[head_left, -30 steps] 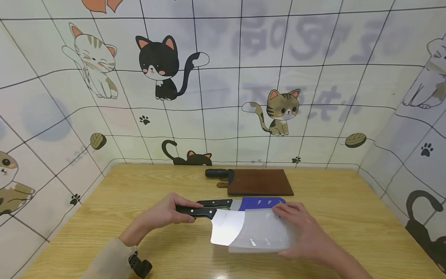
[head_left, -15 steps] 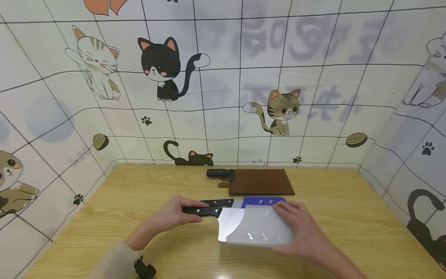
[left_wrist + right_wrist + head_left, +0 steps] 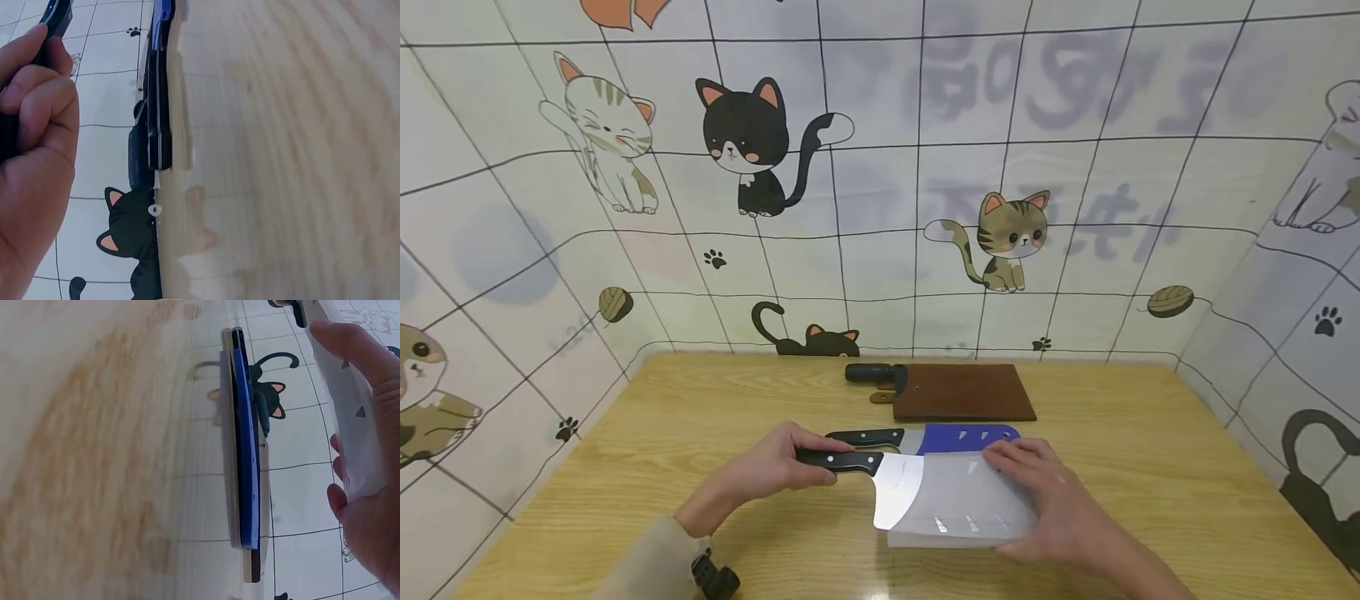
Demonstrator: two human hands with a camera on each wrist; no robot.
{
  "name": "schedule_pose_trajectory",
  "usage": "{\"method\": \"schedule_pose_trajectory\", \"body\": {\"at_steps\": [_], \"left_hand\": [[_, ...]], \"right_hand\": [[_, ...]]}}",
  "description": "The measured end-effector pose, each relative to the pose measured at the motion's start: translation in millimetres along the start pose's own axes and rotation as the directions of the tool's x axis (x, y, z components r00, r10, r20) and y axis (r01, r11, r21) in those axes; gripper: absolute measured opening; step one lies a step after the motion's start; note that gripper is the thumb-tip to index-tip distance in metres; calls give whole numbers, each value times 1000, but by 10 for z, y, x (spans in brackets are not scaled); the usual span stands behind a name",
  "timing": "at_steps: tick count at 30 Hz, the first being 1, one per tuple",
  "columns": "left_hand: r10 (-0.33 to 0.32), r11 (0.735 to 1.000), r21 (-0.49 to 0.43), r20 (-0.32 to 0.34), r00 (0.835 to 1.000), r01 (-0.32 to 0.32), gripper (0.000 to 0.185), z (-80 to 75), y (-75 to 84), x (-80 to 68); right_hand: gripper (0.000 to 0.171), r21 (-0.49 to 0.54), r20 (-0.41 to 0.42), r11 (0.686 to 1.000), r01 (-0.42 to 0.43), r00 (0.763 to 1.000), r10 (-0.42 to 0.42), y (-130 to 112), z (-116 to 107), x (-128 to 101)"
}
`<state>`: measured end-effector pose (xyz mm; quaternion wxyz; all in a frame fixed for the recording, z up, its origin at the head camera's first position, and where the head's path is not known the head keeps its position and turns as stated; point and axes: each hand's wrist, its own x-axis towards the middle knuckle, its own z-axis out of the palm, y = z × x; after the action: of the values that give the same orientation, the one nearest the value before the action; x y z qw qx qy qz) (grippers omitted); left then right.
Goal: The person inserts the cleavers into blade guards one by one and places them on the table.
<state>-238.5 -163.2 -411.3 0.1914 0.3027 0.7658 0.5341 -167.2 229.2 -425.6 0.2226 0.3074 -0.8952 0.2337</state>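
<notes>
My left hand [image 3: 767, 468] grips the black riveted handle of a cleaver [image 3: 897, 490]. Its broad steel blade points right and sits mostly inside a translucent white blade sheath [image 3: 962, 504], with a strip of steel bare near the handle. Around the sheath's far end, my right hand [image 3: 1056, 504] holds it with fingers on top and thumb below. Cleaver and sheath are raised above the table. In the right wrist view the white sheath [image 3: 347, 412] lies between thumb and fingers. The left wrist view has curled fingers [image 3: 47, 106] round the dark handle.
Just behind lies a black-handled knife in a blue sheath [image 3: 951, 435] on the wooden table [image 3: 700, 400]. Farther back is another black-handled knife with a brown rectangular cover or board [image 3: 962, 392]. A cat-patterned wall covering [image 3: 880, 250] encloses the table's back and sides.
My left hand has moved right with the cleaver, so less blade shows outside the sheath. The sheath rose slightly, then came down again in my right hand.
</notes>
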Motion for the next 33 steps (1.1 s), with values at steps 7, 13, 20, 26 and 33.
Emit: {"method": "schedule_pose_trajectory", "body": {"at_steps": [7,13,20,26,33], "left_hand": [[-12,999,-43,-44,999,10,38,125,15,50],[-5,999,-38,-36,999,4,38,186,-25,72],[-10,994,-104,65,998,17,41,134,-73,35],[5,993,-119,111,994,8,43,118,-92,19],[19,994,-105,106,994,-8,42,133,-64,16]], "right_hand": [[98,26,1,994,-108,994,108,-40,29,0],[98,50,59,979,-197,979,194,-48,42,20],[94,55,124,977,-207,972,199,-55,2,7],[93,74,167,974,-216,965,201,-54,-14,-23],[95,99,154,988,-116,983,100,-34,-8,-71]]}}
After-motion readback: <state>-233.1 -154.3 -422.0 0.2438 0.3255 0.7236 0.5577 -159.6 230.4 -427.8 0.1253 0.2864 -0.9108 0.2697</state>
